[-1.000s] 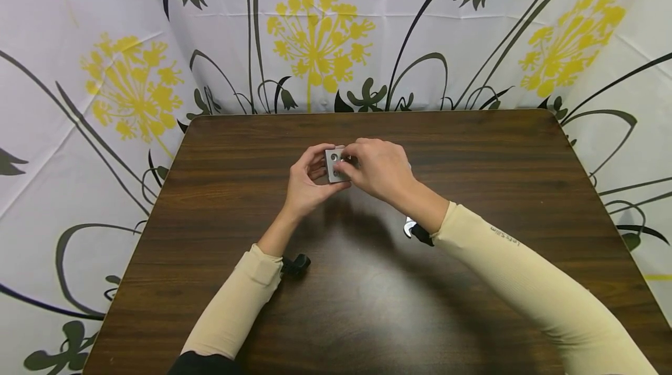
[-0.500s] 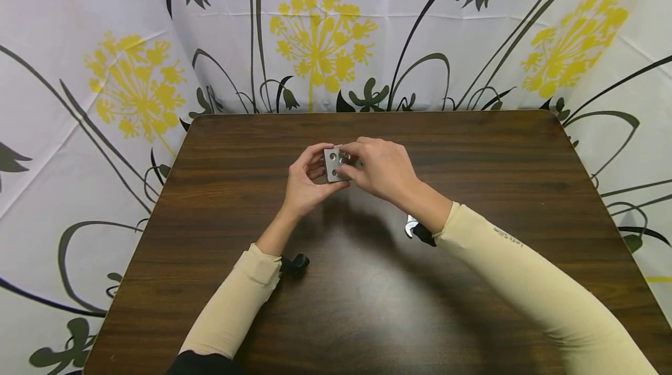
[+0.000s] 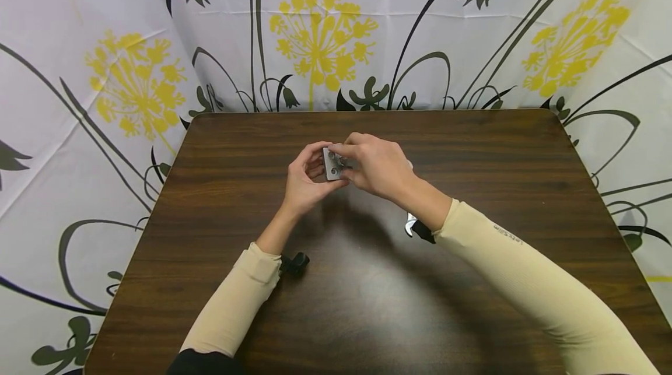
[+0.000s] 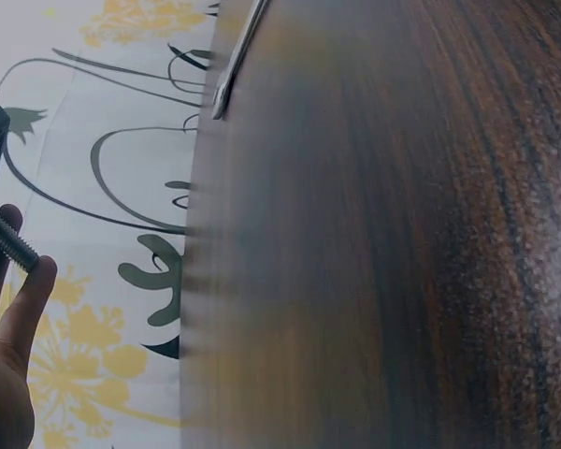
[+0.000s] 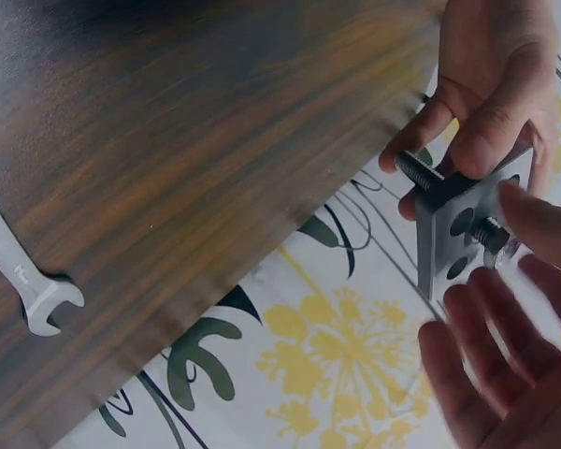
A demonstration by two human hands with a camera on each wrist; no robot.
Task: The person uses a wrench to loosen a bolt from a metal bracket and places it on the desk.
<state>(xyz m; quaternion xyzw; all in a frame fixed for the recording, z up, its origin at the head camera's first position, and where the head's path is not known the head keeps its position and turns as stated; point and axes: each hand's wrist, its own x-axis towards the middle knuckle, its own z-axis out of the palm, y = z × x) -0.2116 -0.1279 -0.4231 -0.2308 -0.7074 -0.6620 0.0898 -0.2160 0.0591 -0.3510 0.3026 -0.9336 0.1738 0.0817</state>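
My left hand (image 3: 306,181) holds a small grey metal plate (image 5: 435,245) with round holes by its edges, raised above the table. A bolt (image 5: 491,236) passes through the plate; its threaded end (image 5: 416,171) sticks out at the back, also visible in the left wrist view as a threaded shank (image 4: 11,241). My right hand (image 3: 382,166) is at the bolt's head side. Its thumb and fingers are spread apart around the bolt, which shows between them. Whether a fingertip touches the bolt I cannot tell.
An open-end wrench (image 5: 42,297) lies on the brown wooden table (image 3: 220,200), partly behind my right wrist in the head view. A patterned curtain (image 3: 336,37) hangs beyond the table's far edge. A black wrist camera (image 3: 296,264) sits under the left forearm.
My right fingers and thumb have spread apart from their earlier closer pinch at the bolt, and the index finger has moved up toward the plate's top edge. The left hand stays nearly still.
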